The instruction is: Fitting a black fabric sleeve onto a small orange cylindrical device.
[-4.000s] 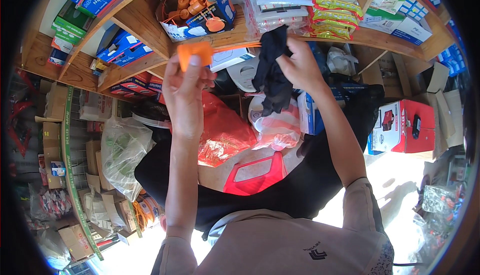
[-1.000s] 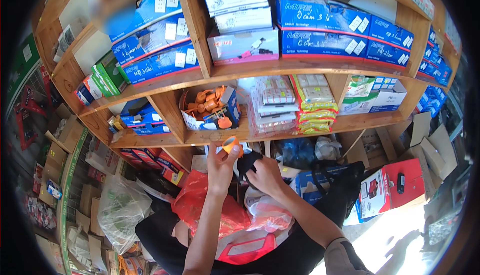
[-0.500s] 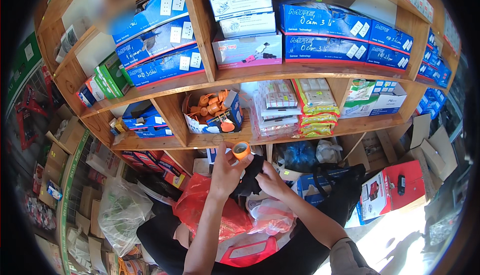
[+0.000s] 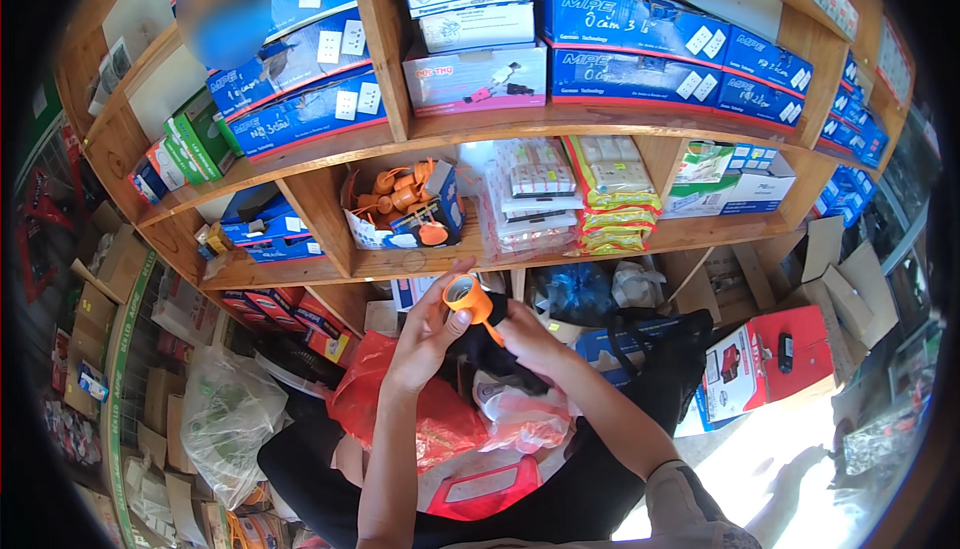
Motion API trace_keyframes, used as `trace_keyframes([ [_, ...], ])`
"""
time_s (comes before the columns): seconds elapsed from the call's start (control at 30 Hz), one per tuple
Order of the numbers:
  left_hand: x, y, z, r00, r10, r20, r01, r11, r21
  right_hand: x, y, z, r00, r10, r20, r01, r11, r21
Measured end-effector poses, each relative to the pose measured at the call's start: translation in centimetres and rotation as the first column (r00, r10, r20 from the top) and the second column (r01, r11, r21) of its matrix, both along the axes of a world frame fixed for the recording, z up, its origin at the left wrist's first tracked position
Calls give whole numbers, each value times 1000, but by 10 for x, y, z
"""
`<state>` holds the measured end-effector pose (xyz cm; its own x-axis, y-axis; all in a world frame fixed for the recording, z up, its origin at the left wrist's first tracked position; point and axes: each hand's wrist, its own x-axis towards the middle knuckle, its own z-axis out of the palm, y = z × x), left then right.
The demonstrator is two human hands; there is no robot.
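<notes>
A person's L hand [image 4: 424,341] holds an orange, cup-shaped plastic socket [image 4: 466,296] btwn thumb & fingers, its round mouth tipped up to show a greyish inside, in front of a stocked wooden shelf unit [image 4: 430,265]. The R hand [image 4: 533,341], fingers curled in, grips a crumpled, soft black cloth [image 4: 478,351] just beside the socket; a thin orange lead [image 4: 494,333] runs from the socket's lower end twd the R fingers, though whether they pinch it can't be told.

Lettering covers much of the stock: long blue cardboard boxes [image 4: 630,61] at upper R bear pale print, handwritten notes & pics of white outlet plates; a stack of matching blue boxes [image 4: 290,89] at upper L is marked likewise. Btwn them, a white-and-pink carton [image 4: 474,83] carries red print; far L, a long green strip [image 4: 122,359] has pale lettering.

One shelf down, an open printed cardboard box [image 4: 435,217] is heaped w/ similar orange plastic sockets [image 4: 398,192], near glossy yellow-edged plastic packs [image 4: 612,211]. Under the hands sits a crinkled, shiny red plastic bag [image 4: 395,404]; at L, a wrinkled translucent plastic bag [image 4: 230,424]; at R, a boxy red-and-white carton [image 4: 740,374] w/ a small black object [image 4: 785,352] on it
</notes>
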<state>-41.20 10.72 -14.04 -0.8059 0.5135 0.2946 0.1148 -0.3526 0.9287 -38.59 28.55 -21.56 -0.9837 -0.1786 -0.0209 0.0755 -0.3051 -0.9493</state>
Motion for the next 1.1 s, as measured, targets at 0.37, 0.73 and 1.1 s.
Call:
trace_keyframes([
  [0.37,1,15,-42,965,143,220,-121,987,-108,7,-7,-6,890,-89,-446,298,855,425],
  [0.73,1,4,-35,968,-86,238,53,989,141,7,1,-4,993,78,-89,-60,980,188],
  [1.1,-5,-19,-26,941,-292,169,252,942,222,18,-10,22,974,226,-31,-216,956,197],
])
